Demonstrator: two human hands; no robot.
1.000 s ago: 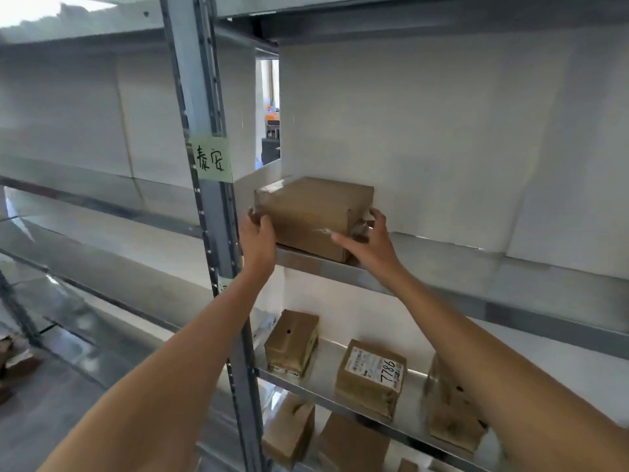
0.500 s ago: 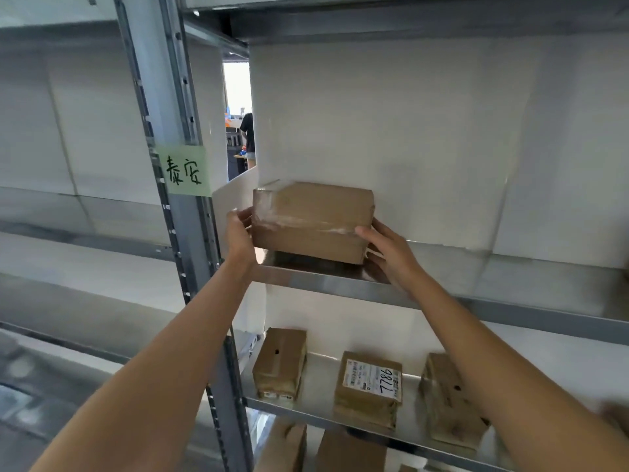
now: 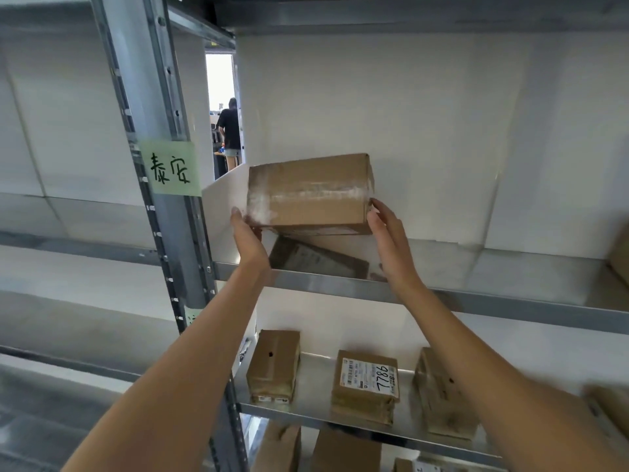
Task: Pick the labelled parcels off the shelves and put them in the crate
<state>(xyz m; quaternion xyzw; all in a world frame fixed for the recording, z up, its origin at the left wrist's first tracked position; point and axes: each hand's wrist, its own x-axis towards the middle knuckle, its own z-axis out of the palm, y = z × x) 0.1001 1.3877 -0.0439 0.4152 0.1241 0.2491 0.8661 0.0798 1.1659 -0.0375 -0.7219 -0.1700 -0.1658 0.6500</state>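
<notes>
Green tag (image 3: 171,168): stuck on the shelf upright (image 3: 155,131) at left of frame, handwritten, probably naming this bay.
Left hand (image 3: 247,237): left of centre, pressed against the parcel's left end, thumb up along the edge; how far the fingers wrap behind is hidden.
Parcel (image 3: 308,194): centre of frame, plain taped cardboard, clamped between both hands and lifted clear of the upper shelf (image 3: 476,296); its reflection, with a label on the underside, shows in the metal below. Held from both ends, likely because it is too wide for one palm.
Right hand (image 3: 386,229): right of centre, fingers fairly straight against the parcel's right end, squeezing inward.
Lower shelf (image 3: 316,386): bottom centre, three more parcels, the middle one (image 3: 369,378) with a label marked 7786.
Crate: not in view.
Change: half a second ago the parcel sat on the shelf, gripped at both ends; now it is raised off it and tilted.
</notes>
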